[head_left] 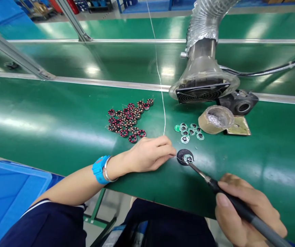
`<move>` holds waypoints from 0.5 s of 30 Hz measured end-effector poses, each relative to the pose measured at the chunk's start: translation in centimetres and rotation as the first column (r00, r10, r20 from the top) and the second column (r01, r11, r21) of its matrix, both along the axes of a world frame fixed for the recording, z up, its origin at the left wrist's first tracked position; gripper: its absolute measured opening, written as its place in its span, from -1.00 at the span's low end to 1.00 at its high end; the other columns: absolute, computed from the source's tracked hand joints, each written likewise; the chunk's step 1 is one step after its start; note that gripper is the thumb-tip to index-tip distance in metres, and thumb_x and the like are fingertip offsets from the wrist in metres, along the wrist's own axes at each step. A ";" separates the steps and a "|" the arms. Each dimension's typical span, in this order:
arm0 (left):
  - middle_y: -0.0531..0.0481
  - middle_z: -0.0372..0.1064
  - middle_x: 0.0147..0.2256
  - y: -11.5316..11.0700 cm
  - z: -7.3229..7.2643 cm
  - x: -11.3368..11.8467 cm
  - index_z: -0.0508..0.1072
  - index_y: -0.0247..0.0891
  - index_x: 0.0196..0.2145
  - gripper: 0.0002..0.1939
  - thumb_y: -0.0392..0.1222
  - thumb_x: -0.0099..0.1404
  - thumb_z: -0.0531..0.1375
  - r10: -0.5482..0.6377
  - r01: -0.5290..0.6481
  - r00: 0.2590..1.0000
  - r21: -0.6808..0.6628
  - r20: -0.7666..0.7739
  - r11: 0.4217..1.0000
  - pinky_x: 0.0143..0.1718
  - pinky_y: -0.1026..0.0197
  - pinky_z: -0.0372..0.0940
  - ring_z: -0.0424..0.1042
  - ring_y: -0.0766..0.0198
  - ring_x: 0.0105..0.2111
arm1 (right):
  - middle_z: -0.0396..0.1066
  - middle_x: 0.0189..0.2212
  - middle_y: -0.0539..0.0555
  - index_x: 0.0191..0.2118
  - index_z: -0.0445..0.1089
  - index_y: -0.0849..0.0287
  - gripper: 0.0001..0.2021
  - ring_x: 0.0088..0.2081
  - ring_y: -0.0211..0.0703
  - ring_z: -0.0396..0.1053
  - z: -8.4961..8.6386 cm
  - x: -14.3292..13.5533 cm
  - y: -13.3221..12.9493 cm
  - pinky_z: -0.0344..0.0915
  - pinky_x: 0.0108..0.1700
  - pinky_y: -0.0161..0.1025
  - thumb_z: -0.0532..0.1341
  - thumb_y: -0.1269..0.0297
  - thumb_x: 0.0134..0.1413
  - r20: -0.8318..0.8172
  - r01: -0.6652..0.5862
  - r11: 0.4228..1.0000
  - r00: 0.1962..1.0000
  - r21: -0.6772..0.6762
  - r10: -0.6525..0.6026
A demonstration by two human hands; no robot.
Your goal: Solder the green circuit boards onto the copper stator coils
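A small round circuit board (pixel 188 159) lies on a black round pad (pixel 181 155) near the bench's front edge. My right hand (pixel 247 209) is closed around a soldering iron (pixel 224 190), whose tip touches or nearly touches the board. My left hand (pixel 154 153), to the left of the pad, pinches a thin solder wire (pixel 162 99). The wire's end runs from my fingertips to the board, while the rest rises past the top of the view. Several more round circuit boards (pixel 185 139) lie behind the pad. Left of them is a group of copper-wound motor stators (pixel 127 120).
A fume extractor hood (pixel 204 85) on a foil duct (pixel 206 20) hangs over the back right. Below it stand a tape-roll cup (pixel 206 121), a metal plate (pixel 238 126) and a dark soldering iron holder (pixel 240 103). A blue bin (pixel 13 185) is at lower left.
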State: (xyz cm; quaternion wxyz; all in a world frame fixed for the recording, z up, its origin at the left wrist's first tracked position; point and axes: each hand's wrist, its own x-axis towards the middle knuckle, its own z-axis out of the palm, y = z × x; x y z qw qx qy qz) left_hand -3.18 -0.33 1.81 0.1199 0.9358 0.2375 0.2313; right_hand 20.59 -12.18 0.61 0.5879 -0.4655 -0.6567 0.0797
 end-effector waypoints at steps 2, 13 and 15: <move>0.04 0.47 -0.25 0.1 -0.1 0.1 0.46 -0.17 -0.17 -0.83 -0.25 0.42 0.07 0.005 -0.004 1.000 0.035 -0.014 0.999 -0.46 0.37 0.26 0.46 0.43 -0.38 | 0.35 -0.53 -0.06 -0.22 0.45 0.16 -0.77 -0.56 -0.24 0.32 -0.4 0.2 -0.1 0.36 -0.46 -0.17 0.28 0.48 -0.06 0.027 0.008 1.000 1.000 -0.029 -0.007; 0.08 0.47 -0.28 -0.1 -0.3 0.2 0.44 -0.21 -0.17 -0.86 -0.27 0.41 0.08 0.012 -0.012 1.000 0.126 -0.002 0.992 -0.51 0.33 0.21 0.44 0.43 -0.40 | 0.39 -0.51 -0.05 -0.23 0.47 0.17 -0.80 -0.53 -0.22 0.39 -0.6 -0.1 0.3 0.41 -0.45 -0.19 0.31 0.45 -0.06 0.089 0.088 0.996 0.992 0.004 -0.088; 0.08 0.47 -0.29 0.0 -0.3 0.3 0.44 -0.22 -0.17 -0.86 -0.28 0.41 0.08 0.010 -0.009 1.000 0.131 -0.007 0.991 -0.51 0.32 0.21 0.44 0.43 -0.40 | 0.40 -0.50 -0.05 -0.23 0.48 0.17 -0.79 -0.52 -0.21 0.40 -0.5 -0.2 0.4 0.43 -0.44 -0.18 0.31 0.47 -0.06 0.091 0.097 0.995 0.991 0.002 -0.097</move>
